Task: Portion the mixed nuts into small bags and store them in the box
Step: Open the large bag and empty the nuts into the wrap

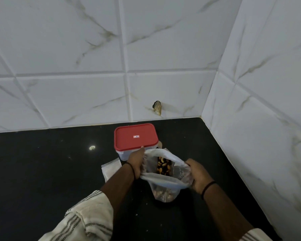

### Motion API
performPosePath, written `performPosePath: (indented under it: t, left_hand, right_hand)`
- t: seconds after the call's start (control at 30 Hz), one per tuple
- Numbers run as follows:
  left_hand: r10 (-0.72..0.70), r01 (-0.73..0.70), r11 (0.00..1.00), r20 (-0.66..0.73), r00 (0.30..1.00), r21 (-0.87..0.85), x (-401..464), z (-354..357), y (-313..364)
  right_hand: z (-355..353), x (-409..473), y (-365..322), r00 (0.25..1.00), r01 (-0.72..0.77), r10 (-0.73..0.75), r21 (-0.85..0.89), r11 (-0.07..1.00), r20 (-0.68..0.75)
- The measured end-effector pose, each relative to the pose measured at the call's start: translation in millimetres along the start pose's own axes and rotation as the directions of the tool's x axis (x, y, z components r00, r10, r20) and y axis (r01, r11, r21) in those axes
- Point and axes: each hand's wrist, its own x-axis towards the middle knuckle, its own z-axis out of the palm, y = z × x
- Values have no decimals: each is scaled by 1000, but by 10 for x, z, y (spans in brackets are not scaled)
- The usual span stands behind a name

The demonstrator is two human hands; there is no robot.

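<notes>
Red lid (135, 136) label at frame centre unreadable; left hand (135, 162) and right hand (196, 173) each grasp the bag (163, 180) mouth, nuts (162, 166) partly hidden.

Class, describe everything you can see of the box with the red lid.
The box is rectangular with rounded corners; its body looks like clear plastic, its lid is red with a small label at the centre. The lid is on. It stands upright on the black counter, close to the tiled wall. The left hand, which grips the bag of nuts, sits against its front edge. Its contents cannot be made out.
</notes>
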Motion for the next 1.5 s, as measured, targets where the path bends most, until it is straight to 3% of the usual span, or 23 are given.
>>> performPosePath:
  t: [0.07,0.13,0.2,0.3,0.43,0.57,0.73,0.83,1.0,1.1,1.17,1.2,1.27,1.37,1.5]
  left_hand:
    - [19,-19,998,12,1000,59,-13,-5,-6]
    - [12,-15,991,25,1000,135,-26,-31,13]
    - [-13,-2,981,75,997,196,-14,-44,42]
    - [-2,-40,947,130,991,319,-18,-3,134]
    - [23,-119,885,212,977,450,-52,151,305]
    - [92,-228,766,249,964,601,-12,268,436]
    - [348,-425,467,280,895,775,-9,309,427]
    - [520,-441,389,202,830,809,-49,228,313]
    - [718,-322,324,-9,696,890,-242,134,51]
    - [720,-210,364,-131,682,907,-305,4,-26]
    - [613,-184,465,-165,773,866,-256,-105,-64]
    - [537,-174,499,-145,831,849,-231,-146,-78]
    - [388,-192,473,-8,922,860,-222,-179,-107]
    - [236,-216,467,114,965,858,-299,-108,-168]
    - [179,-109,709,-29,983,697,-266,60,-340]
  right_hand:
    - [-6,23,13,994,83,-103,-364,928,-38]
    - [-10,21,18,977,118,-208,-703,701,-43]
    - [-10,14,32,939,154,-341,-847,509,-35]
    - [51,-27,7,809,286,-588,-884,369,16]
    - [176,-1,-128,745,522,-644,-751,404,171]
    - [262,71,-147,767,560,-556,-757,337,320]
    - [265,141,-109,745,528,-627,-777,344,229]
    - [244,173,-95,747,503,-639,-784,364,183]
    - [228,150,-80,761,455,-638,-798,395,118]
    - [215,132,-75,778,408,-626,-804,433,57]
    - [188,112,-79,795,362,-607,-809,463,8]
    - [169,116,-69,796,349,-606,-809,473,-11]
    - [141,114,-46,800,326,-598,-806,495,-44]
    - [141,90,-18,824,296,-562,-788,540,-75]
    - [172,10,6,825,313,-561,-767,560,-73]
